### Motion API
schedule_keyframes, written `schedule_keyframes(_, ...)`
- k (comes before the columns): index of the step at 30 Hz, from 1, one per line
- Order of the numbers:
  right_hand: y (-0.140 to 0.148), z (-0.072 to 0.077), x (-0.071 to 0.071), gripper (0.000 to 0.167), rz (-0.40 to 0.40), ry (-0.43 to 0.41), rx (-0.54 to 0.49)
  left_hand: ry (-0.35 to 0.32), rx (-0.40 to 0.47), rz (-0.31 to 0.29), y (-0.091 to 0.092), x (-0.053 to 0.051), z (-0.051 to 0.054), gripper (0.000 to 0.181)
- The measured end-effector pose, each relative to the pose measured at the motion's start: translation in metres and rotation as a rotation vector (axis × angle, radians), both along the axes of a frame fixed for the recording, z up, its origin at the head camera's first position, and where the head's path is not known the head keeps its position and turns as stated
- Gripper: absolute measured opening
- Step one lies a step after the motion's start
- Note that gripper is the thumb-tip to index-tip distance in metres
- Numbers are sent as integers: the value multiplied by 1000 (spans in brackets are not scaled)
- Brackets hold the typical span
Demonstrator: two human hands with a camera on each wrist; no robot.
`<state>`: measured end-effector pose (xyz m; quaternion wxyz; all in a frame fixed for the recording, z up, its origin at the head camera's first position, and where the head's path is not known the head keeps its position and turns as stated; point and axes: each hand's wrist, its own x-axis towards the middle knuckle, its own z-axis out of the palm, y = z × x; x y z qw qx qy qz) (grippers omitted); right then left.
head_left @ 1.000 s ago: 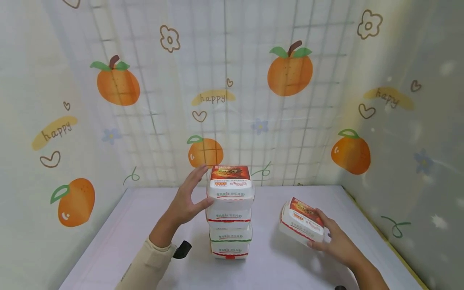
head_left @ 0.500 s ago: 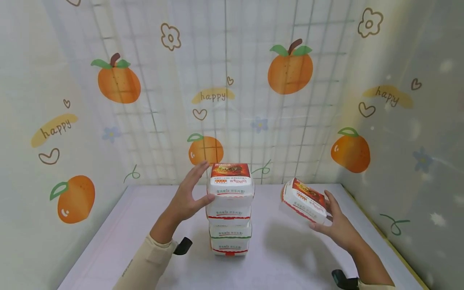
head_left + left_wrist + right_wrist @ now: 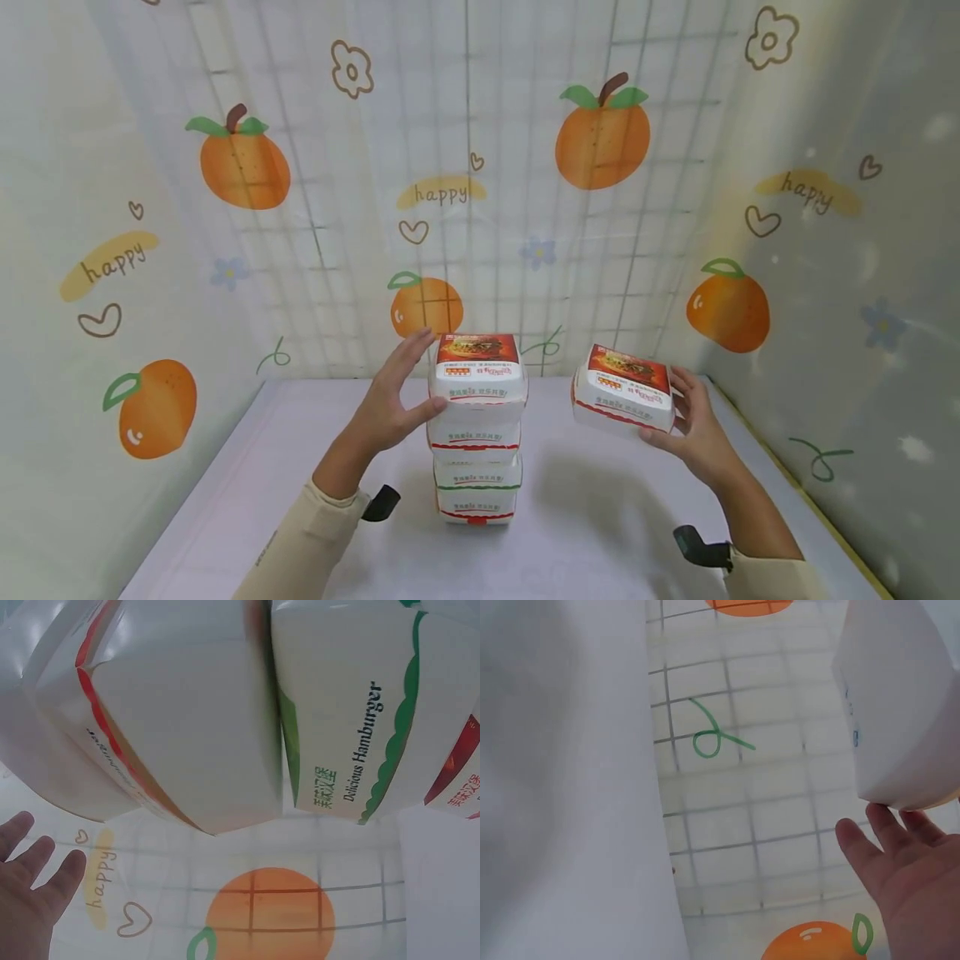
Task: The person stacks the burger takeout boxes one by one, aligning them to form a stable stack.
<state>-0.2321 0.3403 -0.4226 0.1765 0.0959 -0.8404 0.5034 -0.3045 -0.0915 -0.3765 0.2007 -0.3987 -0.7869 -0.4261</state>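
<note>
A stack of several white hamburger boxes stands upright on the table. Its top box has a red lid panel with a burger picture, and a green scalloped edge marks a lower one. To the left of the stack's upper part is my left hand, fingers extended, thumb tip close against the top box; whether it touches cannot be told. Right of the stack, above the table, my right hand grips another hamburger box by its right end, thumb in front. That box tilts slightly; the right wrist view shows its white side.
The white table spreads around the stack, and a shadow lies under the raised box. Curtains printed with oranges, hearts and "happy" enclose the back and both sides. Black wrist devices stick out near both sleeves.
My right hand has raised its hamburger box from near the table and turned it more level, at about the height of the stack's top. My left hand and the stack have stayed put.
</note>
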Motion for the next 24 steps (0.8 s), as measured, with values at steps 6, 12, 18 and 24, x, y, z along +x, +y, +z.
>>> schedule_keyframes(6, -3, 8, -8, 107, 18, 82, 4, 2, 1, -1, 0, -2, 3, 80)
schedule_keyframes(12, -3, 30, -18, 100, 39, 121, -3, 27, 0, -1, 2, -4, 7, 81)
schedule_keyframes(18, -11, 59, -29, 98, 93, 126, -36, 42, 0, 12, 7, -8, 10, 82)
schedule_keyframes(24, -24, 76, -34, 97, 154, 161, -82, 19, -5, 21, 12, -8, 12, 84)
